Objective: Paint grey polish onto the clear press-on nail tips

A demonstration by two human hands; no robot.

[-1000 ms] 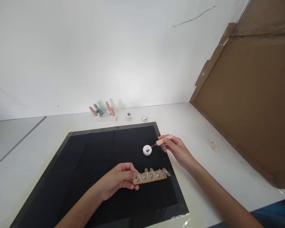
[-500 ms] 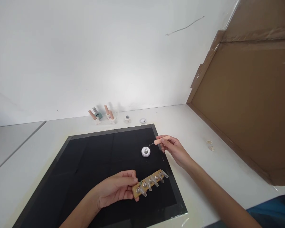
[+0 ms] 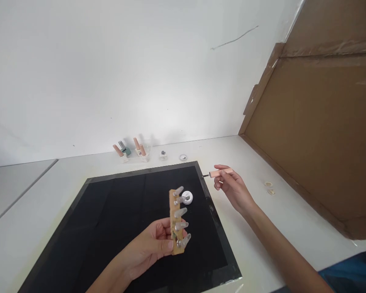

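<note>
My left hand [image 3: 152, 247] grips the lower end of a tan strip [image 3: 173, 221] that stands upright above the black mat [image 3: 110, 219]. Several clear nail tips [image 3: 180, 212] are stuck along the strip, pointing right. My right hand [image 3: 233, 188] pinches a pink-handled brush [image 3: 219, 173] level over the mat's right edge, bristle end pointing left. A small round white jar [image 3: 187, 197] sits open on the mat just behind the strip.
Polish bottles [image 3: 131, 149] and two small pots [image 3: 173, 155] line the white wall at the back. A brown cardboard panel [image 3: 317, 134] leans along the right side. Two small rings [image 3: 270, 187] lie on the white table near it.
My left hand lifted the strip off the mat and turned it from lying flat to upright. My right hand drew the brush away from the jar, up and to the right.
</note>
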